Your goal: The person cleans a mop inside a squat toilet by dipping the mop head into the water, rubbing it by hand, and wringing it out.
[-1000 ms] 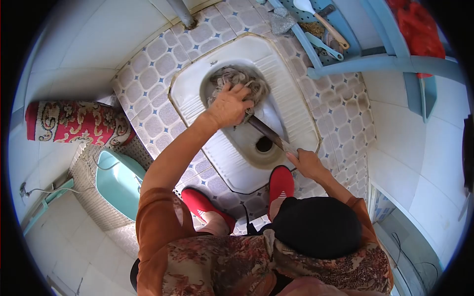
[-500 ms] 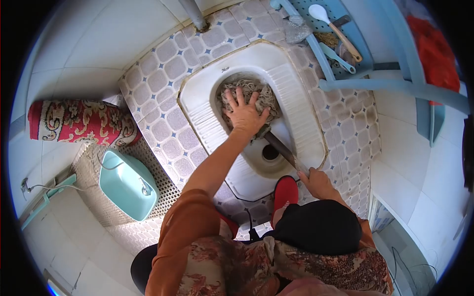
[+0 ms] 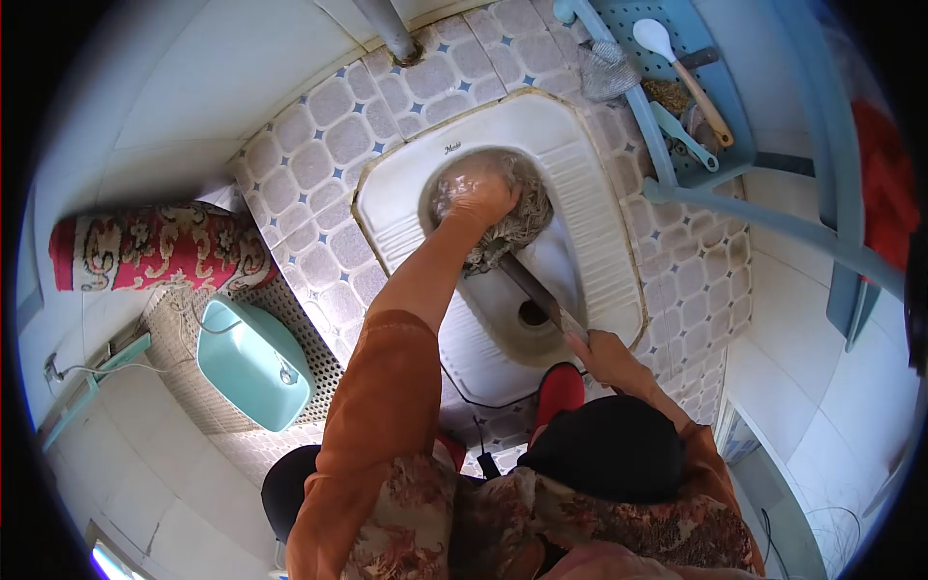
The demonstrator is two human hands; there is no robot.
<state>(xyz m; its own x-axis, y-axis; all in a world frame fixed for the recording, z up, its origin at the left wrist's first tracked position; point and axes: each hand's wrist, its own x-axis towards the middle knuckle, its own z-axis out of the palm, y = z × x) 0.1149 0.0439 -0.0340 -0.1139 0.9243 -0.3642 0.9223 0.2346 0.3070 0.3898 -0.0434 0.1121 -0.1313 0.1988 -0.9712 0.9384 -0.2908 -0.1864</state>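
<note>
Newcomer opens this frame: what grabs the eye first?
The greyish mop head bunched in the white squat toilet, mid-picture, with the left grip on it and the right grip around its handle. Then the red patterned cloth at far left, with the turquoise basin just below it in view.

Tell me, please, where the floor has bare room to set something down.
Bare floor tiles show left of the squat toilet, between it and the red patterned rug, and right of it, between its edge and the wall, nearer than the blue rack. The bowl is crowded: the left hand is on the mop head; the right hand grips the mop handle.
</note>
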